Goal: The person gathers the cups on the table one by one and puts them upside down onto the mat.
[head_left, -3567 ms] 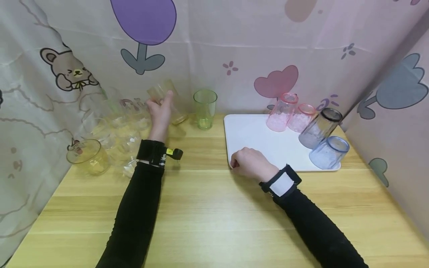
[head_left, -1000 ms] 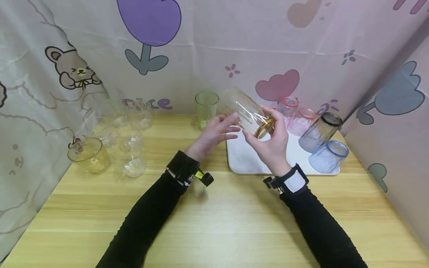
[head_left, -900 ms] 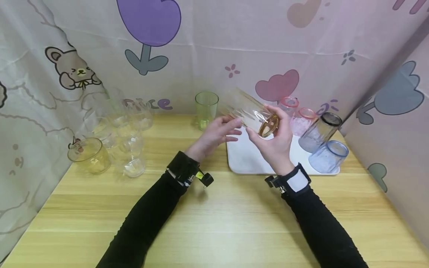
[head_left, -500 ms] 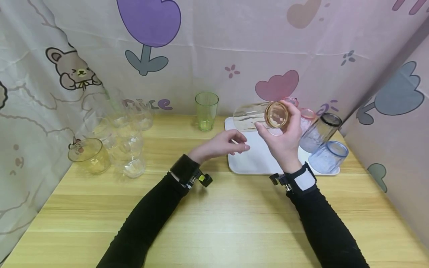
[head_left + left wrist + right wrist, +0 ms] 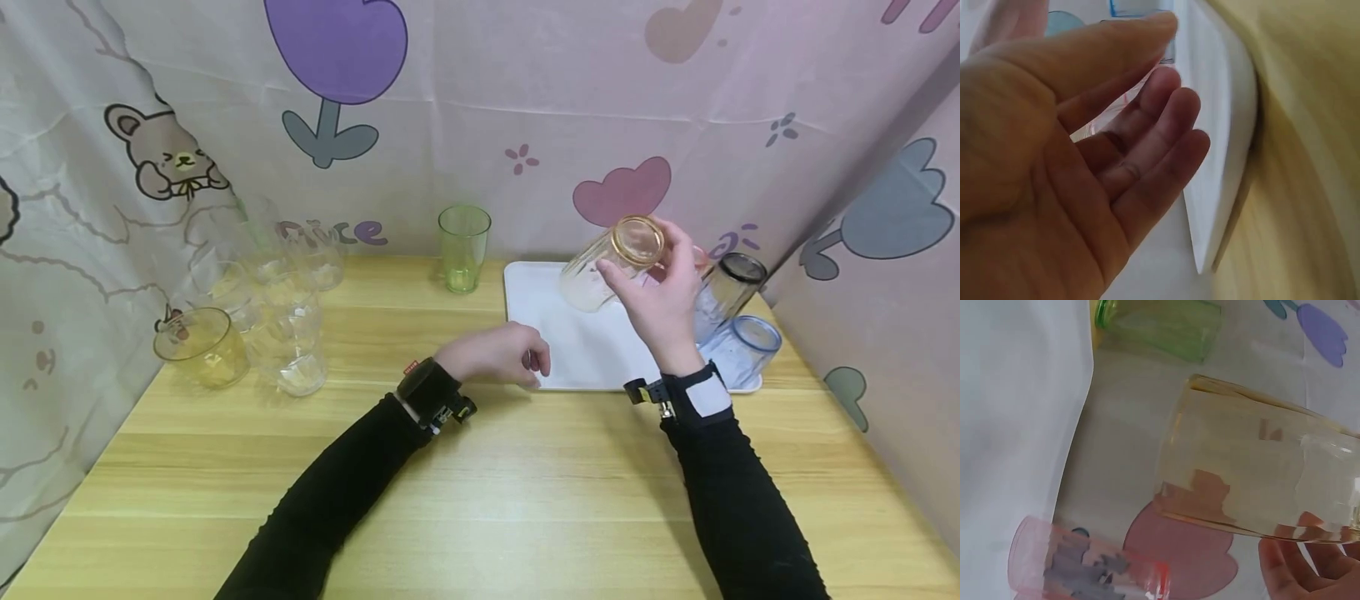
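Right hand: the right hand (image 5: pixel 660 292) is raised above the flat white rectangular plastic tray (image 5: pixel 570 350), fingers (image 5: pixel 678 242) curled round the base end of a pale amber transparent plastic tumbler (image 5: pixel 611 262).
Amber tumbler: held in the air, tilted, its amber-tinted base up toward the camera and its open mouth slanting down and left toward the tray; it touches neither tray nor desk. The right wrist view shows its ribbed clear wall (image 5: pixel 1260 469) with fingertips (image 5: pixel 1297 562) under it.
Left hand: the left hand (image 5: pixel 498 354) lies low on the light wooden desk (image 5: pixel 480 500) at the tray's near left corner, fingers (image 5: pixel 1160 156) loosely bent and relaxed, gripping nothing. In the left wrist view the fingertips sit just beside the tray's edge (image 5: pixel 1222 137); whether they touch it I cannot tell.
Tray: lies on the desk's far right part; on its right side are a smoky grey tumbler (image 5: pixel 731 283) and a blue tumbler (image 5: pixel 742 346), both leaning, partly hidden by the right hand.
Pink tumbler: seen from the right wrist, a pink transparent tumbler (image 5: pixel 1085 569) on the tray.
Green tumbler: a green transparent tumbler (image 5: pixel 463 247) stands upright on the desk just left of the tray.
Far left: a cluster of clear glasses (image 5: pixel 281 308) and a squat yellow cup (image 5: pixel 201 346) on the desk, well apart from both hands.
Backdrop: a pale cartoon-printed curtain (image 5: pixel 480 108) hangs behind and beside the desk.
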`<state>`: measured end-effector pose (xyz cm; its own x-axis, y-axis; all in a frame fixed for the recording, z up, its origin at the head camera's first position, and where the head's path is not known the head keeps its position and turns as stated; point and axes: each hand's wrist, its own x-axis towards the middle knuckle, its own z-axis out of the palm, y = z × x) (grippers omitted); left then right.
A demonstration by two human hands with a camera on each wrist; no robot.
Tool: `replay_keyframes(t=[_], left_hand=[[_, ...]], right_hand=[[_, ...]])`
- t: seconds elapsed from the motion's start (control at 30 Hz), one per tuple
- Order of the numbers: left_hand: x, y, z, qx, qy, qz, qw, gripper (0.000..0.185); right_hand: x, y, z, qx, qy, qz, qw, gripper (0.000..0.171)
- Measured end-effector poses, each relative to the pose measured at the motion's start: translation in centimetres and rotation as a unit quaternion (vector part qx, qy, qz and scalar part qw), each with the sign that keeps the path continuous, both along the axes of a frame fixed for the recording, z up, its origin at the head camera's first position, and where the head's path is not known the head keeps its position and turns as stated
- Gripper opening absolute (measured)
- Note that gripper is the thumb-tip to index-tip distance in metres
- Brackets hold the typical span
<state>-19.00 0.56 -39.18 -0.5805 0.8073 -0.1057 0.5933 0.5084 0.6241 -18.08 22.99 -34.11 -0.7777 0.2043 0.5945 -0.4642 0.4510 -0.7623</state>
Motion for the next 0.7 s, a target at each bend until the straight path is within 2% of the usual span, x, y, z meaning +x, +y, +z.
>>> replay_keyframes(t=[0.17,0.43,0.7], left_hand=[[0.4,0.6,-0.5,-0.022,-0.007,-0.023,0.9995,0.012],[0.7,0.8,-0.7,-0.021,-0.001,-0.019,0.9996,0.02],[0.7,0.8,-0.7,-0.022,-0.002,-0.012,0.9997,0.024]], right_hand=[[-0.4,1.1,-0.1,0.022,-0.044,-0.037,0.998,0.073],[-1.3,3.0,-0.6,0.022,-0.096,-0.062,0.993,0.075],[-2.0,4.5,-1.5,0.033,-0.126,-0.091,0.987,0.079]])
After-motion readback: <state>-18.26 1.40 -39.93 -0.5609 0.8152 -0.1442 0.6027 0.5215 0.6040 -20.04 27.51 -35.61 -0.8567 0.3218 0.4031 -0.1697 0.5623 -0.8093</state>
